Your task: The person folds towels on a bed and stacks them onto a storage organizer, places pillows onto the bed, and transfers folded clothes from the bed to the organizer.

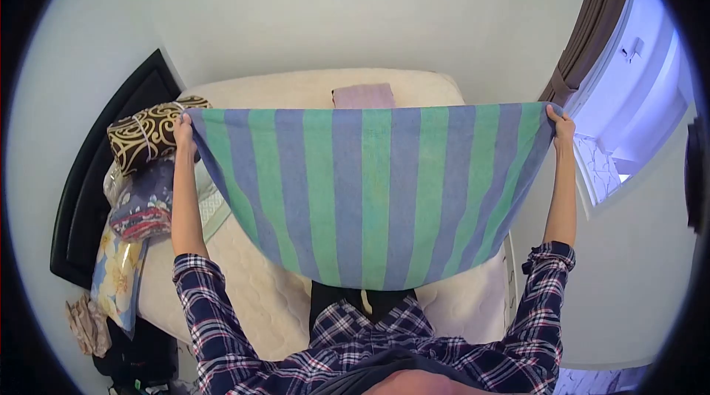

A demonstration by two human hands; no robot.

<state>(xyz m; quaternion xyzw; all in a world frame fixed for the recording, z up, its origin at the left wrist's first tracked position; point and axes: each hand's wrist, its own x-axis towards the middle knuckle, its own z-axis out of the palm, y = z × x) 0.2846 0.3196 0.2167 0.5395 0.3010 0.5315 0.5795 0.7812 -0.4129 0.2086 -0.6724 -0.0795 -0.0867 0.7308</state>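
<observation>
A green and blue striped towel (377,195) is stretched wide between my two hands, its top edge pulled straight and its lower part hanging in a curve. My left hand (184,131) is closed on the upper left corner. At the upper right corner, my right hand (563,127) pinches the cloth. Beneath and behind the towel lies a cream quilted mattress (259,314), partly hidden by it. A folded lilac cloth (364,95) rests on the mattress just beyond the towel's top edge.
Left of the mattress stands a dark headboard (78,195). Near it are a brown patterned roll (140,132), a plastic-wrapped bundle (144,206) and a flowered pillow (118,277). A beige cloth (87,325) hangs lower left. On the right, a brown curtain (584,47) borders a window (629,92).
</observation>
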